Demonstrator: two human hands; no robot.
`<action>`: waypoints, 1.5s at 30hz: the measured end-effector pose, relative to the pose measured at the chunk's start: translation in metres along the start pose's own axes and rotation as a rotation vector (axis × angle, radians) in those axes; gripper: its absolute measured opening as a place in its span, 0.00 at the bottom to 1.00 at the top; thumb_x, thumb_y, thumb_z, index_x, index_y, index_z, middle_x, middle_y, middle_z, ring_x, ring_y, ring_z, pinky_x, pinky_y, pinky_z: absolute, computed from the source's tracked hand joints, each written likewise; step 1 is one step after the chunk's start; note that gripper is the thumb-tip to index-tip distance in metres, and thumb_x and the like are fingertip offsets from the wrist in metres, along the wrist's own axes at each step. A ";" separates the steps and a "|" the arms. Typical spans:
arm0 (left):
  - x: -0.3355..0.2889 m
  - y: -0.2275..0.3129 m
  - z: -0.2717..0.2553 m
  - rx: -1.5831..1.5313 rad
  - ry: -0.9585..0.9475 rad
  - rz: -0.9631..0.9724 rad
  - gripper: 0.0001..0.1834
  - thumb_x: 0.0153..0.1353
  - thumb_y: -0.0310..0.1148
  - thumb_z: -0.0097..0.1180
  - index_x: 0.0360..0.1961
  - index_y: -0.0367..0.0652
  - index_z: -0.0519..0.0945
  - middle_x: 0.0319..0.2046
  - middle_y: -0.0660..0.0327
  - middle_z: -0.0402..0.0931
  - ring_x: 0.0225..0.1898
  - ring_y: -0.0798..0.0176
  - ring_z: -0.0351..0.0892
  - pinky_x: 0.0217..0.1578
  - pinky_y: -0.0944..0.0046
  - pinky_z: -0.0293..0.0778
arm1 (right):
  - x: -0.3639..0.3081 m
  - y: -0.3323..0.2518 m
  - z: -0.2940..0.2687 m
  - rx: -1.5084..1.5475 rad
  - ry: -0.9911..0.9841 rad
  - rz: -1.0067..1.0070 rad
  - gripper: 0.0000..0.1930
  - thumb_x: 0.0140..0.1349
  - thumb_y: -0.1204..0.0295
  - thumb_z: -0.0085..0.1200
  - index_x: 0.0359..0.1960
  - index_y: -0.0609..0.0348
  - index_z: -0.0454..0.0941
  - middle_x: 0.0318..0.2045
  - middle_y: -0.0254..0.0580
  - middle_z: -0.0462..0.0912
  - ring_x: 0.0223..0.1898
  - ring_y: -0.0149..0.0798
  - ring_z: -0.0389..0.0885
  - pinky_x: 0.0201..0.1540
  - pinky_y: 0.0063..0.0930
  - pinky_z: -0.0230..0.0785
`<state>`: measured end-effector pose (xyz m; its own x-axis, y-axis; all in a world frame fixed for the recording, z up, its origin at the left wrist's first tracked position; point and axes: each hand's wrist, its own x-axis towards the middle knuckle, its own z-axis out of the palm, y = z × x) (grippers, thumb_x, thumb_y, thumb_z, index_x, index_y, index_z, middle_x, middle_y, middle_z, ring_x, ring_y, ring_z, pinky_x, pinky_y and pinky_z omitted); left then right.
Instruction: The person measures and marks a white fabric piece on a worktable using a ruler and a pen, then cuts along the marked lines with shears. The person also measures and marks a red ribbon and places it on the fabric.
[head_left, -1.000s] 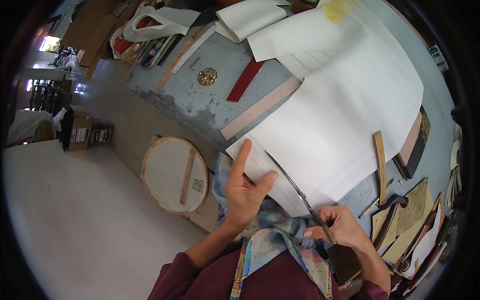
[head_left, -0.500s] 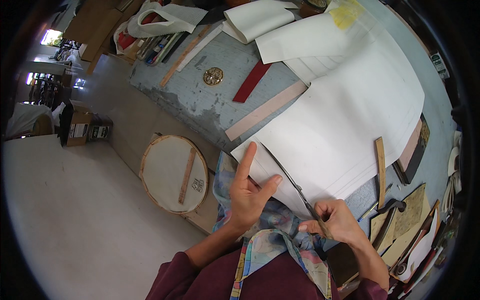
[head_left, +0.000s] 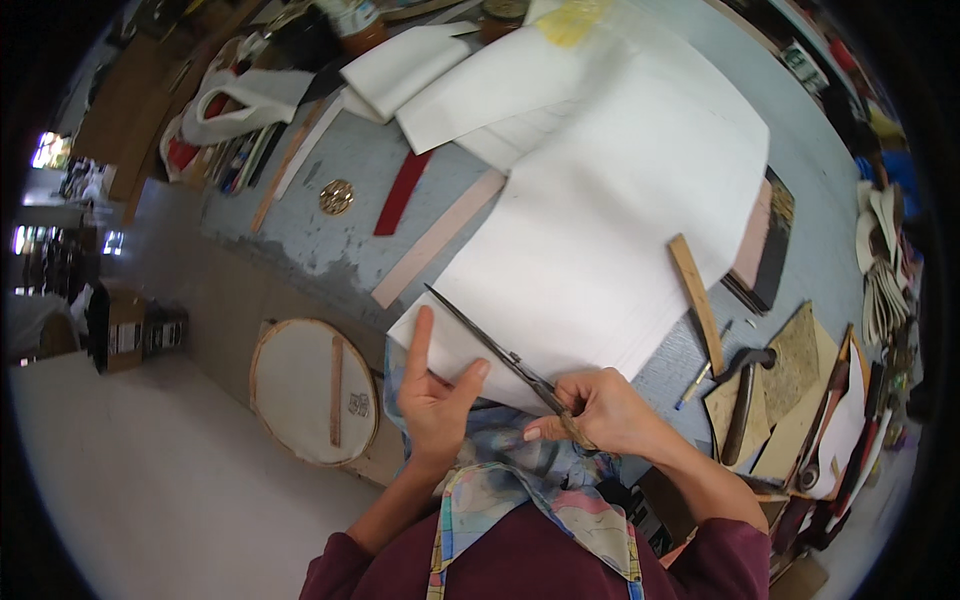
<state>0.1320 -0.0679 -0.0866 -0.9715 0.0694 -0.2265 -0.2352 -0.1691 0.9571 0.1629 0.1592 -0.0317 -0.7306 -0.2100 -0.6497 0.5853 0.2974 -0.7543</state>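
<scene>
Occupying the upper view: one blue-grey table (head_left: 300, 240). One large white sheet (head_left: 600, 220), lying on it, near edge overhanging toward the wearer. Scissors (head_left: 514, 358), dark-bladed, slanting across the sheet's near corner. Right hand (head_left: 612, 410), closed round the scissor handles. Left hand (head_left: 430, 402), thumb and forefinger spread wide over the sheet's near edge; cannot tell whether the hidden fingers grip. Brass-coloured disc (head_left: 336, 197), round, on the table.

The sheet (head_left: 590, 220) lies on the table (head_left: 275, 240) beneath the scissors (head_left: 514, 357), disc (head_left: 336, 197) to its left, hammer (head_left: 742, 410) right.
</scene>
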 end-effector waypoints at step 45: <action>-0.004 0.059 0.073 -0.038 -0.588 -0.046 0.35 0.70 0.14 0.57 0.79 0.33 0.70 0.69 0.50 0.77 0.62 0.60 0.83 0.62 0.58 0.80 | -0.115 0.071 0.004 -0.036 0.783 -0.516 0.44 0.60 0.61 0.81 0.76 0.56 0.73 0.70 0.50 0.81 0.70 0.44 0.80 0.71 0.43 0.73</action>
<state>0.1236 -0.0066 -0.0160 -0.7839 0.6093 -0.1190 -0.2881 -0.1873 0.9391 0.2898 0.2004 -0.0108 -0.9330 0.3591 0.0226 0.1216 0.3737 -0.9195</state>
